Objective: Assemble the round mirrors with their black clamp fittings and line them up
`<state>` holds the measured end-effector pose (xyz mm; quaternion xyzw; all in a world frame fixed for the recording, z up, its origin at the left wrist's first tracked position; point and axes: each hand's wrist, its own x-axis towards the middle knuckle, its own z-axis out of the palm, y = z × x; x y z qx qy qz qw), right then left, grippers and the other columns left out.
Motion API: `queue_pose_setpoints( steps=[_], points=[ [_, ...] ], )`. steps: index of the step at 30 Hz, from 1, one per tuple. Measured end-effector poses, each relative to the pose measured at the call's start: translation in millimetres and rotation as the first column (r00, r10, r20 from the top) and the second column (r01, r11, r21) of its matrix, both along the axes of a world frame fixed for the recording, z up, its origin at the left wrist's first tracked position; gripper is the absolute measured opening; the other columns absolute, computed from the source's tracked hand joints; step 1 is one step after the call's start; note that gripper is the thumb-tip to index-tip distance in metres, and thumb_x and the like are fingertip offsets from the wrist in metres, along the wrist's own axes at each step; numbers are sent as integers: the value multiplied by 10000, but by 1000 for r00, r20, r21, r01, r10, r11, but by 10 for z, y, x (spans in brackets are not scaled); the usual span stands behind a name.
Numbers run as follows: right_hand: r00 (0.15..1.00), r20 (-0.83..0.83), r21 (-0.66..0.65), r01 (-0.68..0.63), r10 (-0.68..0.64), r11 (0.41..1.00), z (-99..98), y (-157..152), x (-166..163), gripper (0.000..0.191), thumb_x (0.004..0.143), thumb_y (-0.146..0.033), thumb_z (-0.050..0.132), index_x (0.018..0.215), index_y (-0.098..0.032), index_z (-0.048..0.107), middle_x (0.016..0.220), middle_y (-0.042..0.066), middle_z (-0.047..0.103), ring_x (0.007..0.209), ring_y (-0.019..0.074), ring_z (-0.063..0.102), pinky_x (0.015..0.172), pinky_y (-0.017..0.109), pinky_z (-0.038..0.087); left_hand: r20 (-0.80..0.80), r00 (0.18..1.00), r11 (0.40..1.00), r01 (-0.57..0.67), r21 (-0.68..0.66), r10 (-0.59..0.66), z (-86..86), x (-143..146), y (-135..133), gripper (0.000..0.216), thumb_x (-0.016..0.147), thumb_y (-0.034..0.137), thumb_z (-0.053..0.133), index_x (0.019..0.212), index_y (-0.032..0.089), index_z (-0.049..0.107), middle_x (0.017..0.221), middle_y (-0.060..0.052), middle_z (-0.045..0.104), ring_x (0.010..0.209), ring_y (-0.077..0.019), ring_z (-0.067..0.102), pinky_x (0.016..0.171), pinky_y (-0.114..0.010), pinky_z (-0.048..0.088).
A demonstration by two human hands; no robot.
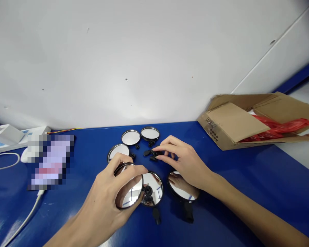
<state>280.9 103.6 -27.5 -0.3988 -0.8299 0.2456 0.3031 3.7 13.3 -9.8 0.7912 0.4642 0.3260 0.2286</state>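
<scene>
My left hand [106,192] grips a round, black-rimmed mirror [130,192] by its edge, tilted, with a black round joint [147,190] at its right side. Partly behind it, another round mirror [156,181] lies on the table. My right hand [181,156] has thumb and fingers closed on a small black plastic part [153,156] in a little cluster; its exact shape is partly covered. Under my right wrist lies a mirror [181,187] with a black stem [188,212]. Near the left one sits a black piece [156,215].
Three more round mirrors, a left one [117,149], a middle one [130,138] and a right one [150,133], lie toward the wall. A cardboard box [229,127] with red plastic [278,127] stands right. Left are a phone [51,159], cable [28,218] and power strip [38,132].
</scene>
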Motion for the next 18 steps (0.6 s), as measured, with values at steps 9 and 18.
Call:
queue_pose_setpoints(
  steps=[9,18],
  points=[
    [1000,18,30,-18,17,999,-44,27,10,241,1113,-172,686,1283,-271,824,1201,55,705,891,170,715,828,323,625,-34,999,1000,-4,25,5,-32,-3,-5,532,980,102,671,1398,431,653,1281,-30,540,1010,-192,703,796,-330,634],
    [1000,-26,-9,11,-11,1000,39,-3,-20,239,1069,-180,768,1282,-281,807,1189,32,698,842,143,658,782,306,565,65,997,999,-46,-15,47,-48,34,29,562,961,115,656,1439,407,610,1292,-15,647,1076,-185,776,934,-303,704]
  ],
)
